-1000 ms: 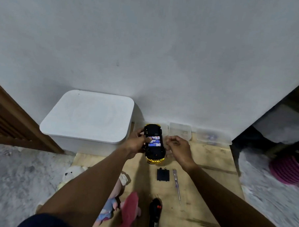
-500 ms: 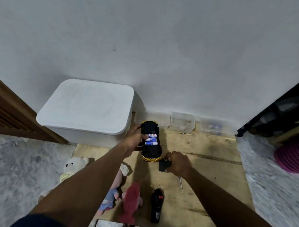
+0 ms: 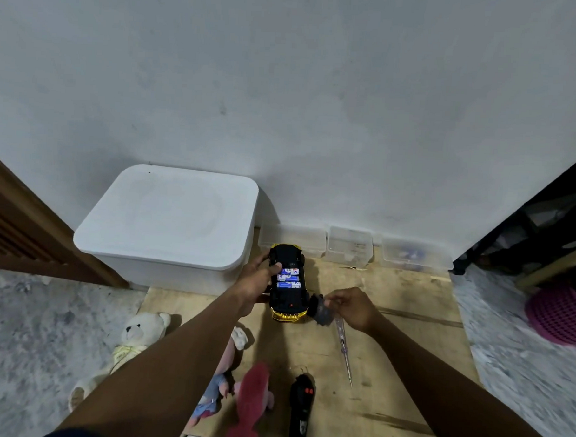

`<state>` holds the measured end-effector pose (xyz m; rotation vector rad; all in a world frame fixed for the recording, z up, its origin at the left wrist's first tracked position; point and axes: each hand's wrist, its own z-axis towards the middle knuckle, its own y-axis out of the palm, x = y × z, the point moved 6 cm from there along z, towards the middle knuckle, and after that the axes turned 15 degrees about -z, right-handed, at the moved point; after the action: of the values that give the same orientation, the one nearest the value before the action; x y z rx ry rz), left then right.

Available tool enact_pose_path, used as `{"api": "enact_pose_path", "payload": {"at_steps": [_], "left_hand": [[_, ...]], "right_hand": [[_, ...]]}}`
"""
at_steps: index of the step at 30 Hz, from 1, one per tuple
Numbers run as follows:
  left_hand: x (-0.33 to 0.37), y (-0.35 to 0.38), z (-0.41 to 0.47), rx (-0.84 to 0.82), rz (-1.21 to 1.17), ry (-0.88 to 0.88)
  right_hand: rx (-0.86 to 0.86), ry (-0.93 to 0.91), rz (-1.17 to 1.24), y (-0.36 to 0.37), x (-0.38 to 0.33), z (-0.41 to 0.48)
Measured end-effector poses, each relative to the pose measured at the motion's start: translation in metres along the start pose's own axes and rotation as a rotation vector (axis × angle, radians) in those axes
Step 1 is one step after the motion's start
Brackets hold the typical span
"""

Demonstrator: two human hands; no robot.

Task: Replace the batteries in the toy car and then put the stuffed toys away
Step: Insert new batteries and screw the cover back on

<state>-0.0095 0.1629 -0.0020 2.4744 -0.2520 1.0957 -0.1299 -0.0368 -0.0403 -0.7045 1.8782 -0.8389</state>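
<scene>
The black and yellow toy car [image 3: 288,296] is upside down above the wooden board [image 3: 406,339], with three blue and white batteries [image 3: 289,278] showing in its open compartment. My left hand [image 3: 259,280] grips the car's left side. Just right of the car's yellow end, my right hand [image 3: 350,307] pinches the dark battery cover [image 3: 322,312], lifted off the board. A white teddy bear [image 3: 133,340], a doll in blue [image 3: 220,380] partly hidden by my left arm, and a red plush [image 3: 250,401] lie at the lower left.
A white lidded bin [image 3: 167,226] stands against the wall at the left. Three small clear containers [image 3: 350,244] line the wall. A screwdriver [image 3: 343,349] and a black remote control [image 3: 300,404] lie on the board. A purple basket [image 3: 559,312] sits at the right.
My right hand went down to the board, took hold of the battery cover and has lifted it beside the car. The left hand has kept its grip on the car.
</scene>
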Motion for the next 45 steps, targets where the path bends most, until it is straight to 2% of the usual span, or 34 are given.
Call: {"api": "enact_pose_path", "payload": {"at_steps": [6, 9, 17, 31, 35, 45], "left_hand": [[0.018, 0.006, -0.013, -0.005, -0.015, 0.05], [0.027, 0.014, -0.019, -0.034, -0.003, 0.07], [0.046, 0.033, -0.032, -0.102, -0.008, 0.116], [0.047, 0.037, -0.035, -0.123, -0.025, 0.146], [0.047, 0.037, -0.035, -0.116, -0.05, 0.145], [0.04, 0.035, -0.033, -0.098, -0.047, 0.124]], "right_hand": [[0.214, 0.017, 0.37, -0.081, -0.037, -0.013], [0.259, -0.053, 0.445, -0.112, -0.065, -0.016], [0.151, -0.261, 0.169, -0.124, -0.125, -0.009], [0.158, -0.258, -0.024, -0.115, -0.127, -0.006], [0.232, -0.246, -0.005, -0.112, -0.122, -0.007], [0.258, -0.266, -0.057, -0.103, -0.124, -0.017]]}}
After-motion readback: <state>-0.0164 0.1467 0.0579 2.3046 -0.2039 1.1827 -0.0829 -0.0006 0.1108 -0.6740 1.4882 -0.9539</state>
